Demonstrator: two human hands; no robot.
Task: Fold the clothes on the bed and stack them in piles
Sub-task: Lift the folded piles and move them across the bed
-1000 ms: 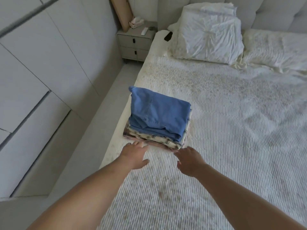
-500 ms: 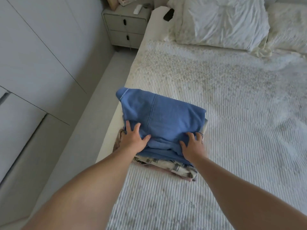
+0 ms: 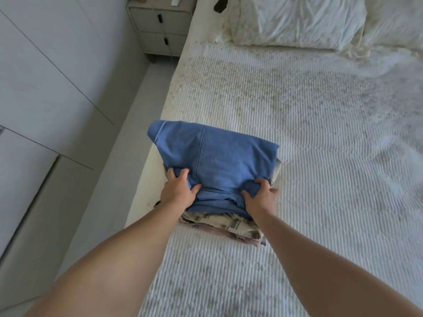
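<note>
Both hands on the pile! The left hand (image 3: pixel 177 192) has its fingers curled into the near left edge of the folded blue denim garment (image 3: pixel 217 163), bunching the cloth, and the right hand (image 3: pixel 259 197) grips the near right edge the same way, thumb dug into a fold. The denim tops a stack of folded clothes (image 3: pixel 224 225) (a cream patterned piece and something pinkish beneath), sitting at the left edge of the bed (image 3: pixel 320 133). No label or writing can be read anywhere. Pillows (image 3: pixel 295 19) lie at the head, a nightstand (image 3: pixel 160 26) beside it.
</note>
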